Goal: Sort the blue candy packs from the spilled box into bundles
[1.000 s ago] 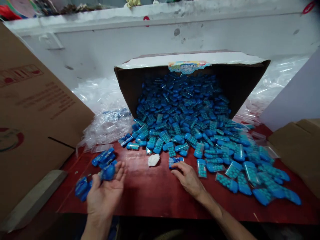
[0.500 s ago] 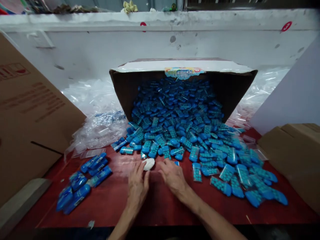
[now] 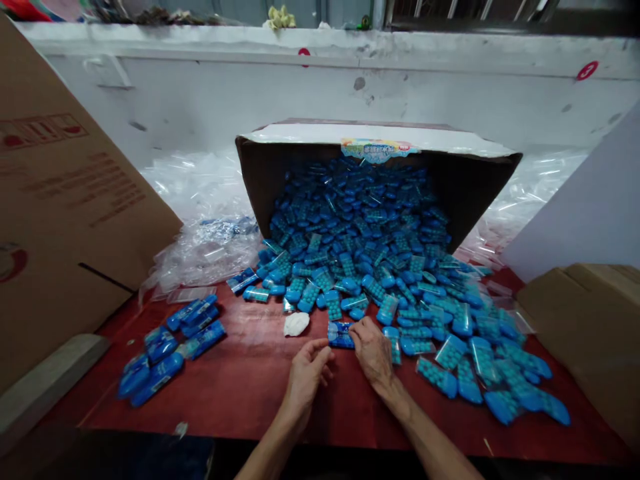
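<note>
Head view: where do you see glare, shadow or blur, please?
Head view: bright glints on the clear plastic heap; same view: dark shadow inside the open carton; same view: printed lines on the left brown box too blurred to read.

The packet [image 3: 340, 335] is blue, the containers [image 3: 437, 377] turquoise and blue, the table [image 3: 240, 393] red.

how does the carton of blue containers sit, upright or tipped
Tipped: the carton lies with its mouth toward the camera, blue-capped containers spread onto the red tabletop.
</note>
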`<state>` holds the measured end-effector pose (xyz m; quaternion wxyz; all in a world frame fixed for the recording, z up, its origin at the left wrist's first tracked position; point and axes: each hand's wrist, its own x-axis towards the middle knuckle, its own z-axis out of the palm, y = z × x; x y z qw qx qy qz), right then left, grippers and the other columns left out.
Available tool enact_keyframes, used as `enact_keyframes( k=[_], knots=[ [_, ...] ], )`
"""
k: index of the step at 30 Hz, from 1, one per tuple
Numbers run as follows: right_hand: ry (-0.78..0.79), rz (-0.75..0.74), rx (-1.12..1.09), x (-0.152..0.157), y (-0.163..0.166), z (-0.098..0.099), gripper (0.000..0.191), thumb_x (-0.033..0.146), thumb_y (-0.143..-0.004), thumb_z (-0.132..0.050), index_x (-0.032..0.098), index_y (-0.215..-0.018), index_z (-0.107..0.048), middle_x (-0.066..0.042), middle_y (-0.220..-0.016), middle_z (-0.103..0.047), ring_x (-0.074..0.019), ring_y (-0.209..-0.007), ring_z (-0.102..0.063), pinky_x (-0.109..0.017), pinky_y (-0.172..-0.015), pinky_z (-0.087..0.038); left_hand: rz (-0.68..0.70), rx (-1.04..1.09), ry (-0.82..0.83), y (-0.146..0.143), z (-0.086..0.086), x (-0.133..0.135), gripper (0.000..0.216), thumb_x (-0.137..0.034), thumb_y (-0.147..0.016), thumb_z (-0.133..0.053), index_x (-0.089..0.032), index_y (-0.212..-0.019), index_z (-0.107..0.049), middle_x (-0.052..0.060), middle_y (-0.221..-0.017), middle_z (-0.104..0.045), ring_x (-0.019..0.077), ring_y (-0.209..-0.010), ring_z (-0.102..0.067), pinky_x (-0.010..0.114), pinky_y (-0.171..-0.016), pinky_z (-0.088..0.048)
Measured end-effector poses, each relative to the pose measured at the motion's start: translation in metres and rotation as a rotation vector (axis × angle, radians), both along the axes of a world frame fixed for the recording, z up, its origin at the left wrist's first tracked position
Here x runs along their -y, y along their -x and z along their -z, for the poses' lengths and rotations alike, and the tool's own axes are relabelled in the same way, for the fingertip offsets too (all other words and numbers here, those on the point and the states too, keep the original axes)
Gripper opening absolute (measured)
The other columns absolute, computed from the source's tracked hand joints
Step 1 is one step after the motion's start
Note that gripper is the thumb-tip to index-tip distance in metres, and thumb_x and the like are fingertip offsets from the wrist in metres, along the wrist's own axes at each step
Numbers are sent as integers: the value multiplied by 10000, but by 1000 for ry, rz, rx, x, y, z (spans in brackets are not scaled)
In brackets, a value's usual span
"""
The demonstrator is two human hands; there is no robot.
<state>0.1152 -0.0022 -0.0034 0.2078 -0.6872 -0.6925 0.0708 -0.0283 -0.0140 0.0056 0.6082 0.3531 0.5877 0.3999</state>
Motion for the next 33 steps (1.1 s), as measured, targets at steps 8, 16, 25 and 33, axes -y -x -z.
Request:
enact_keyframes(
  k=[8, 16, 25, 33],
  knots=[
    [-28, -35, 14, -4, -3, 2, 127, 243, -792, -487, 248, -795, -615, -14, -791, -568, -158, -749, -539, -230, -563, -355, -6, 64, 43, -6, -3, -5, 424, -390, -586, -611, -127, -890, -476, -22, -574, -572, 60, -324, -459, 167, -313, -276],
    [-62, -48, -28, 1, -6, -1, 202, 259, -835, -429, 243, -839, -630, -15, -770, -567, -143, -723, -539, -227, -598, -371, -17, 77, 35, -6, -1, -1, 426, -387, -593, -606, -122, -898, -469, -25, -581, -568, 54, -317, -449, 167, -306, -259],
    [-83, -79, -75, -1, -8, -2, 182, 214, -809, -453, 225, -782, -632, -23, -735, -579, -156, -701, -545, -237, -599, -383, -44, 18, 3, -11, 1, -10, 494, -406, -567, -628, -114, -934, -471, -39, -498, -532, 61, -306, -426, 161, -296, -272],
    [-153, -69, -205, -3, -6, -9, 173, 214, -807, -452, 211, -775, -623, -28, -741, -554, -154, -717, -526, -254, -655, -390, -71, -44, -41, -8, 6, -11, 507, -447, -582, -604, -109, -941, -485, -57, -482, -499, 46, -279, -374, 159, -280, -234]
  ],
)
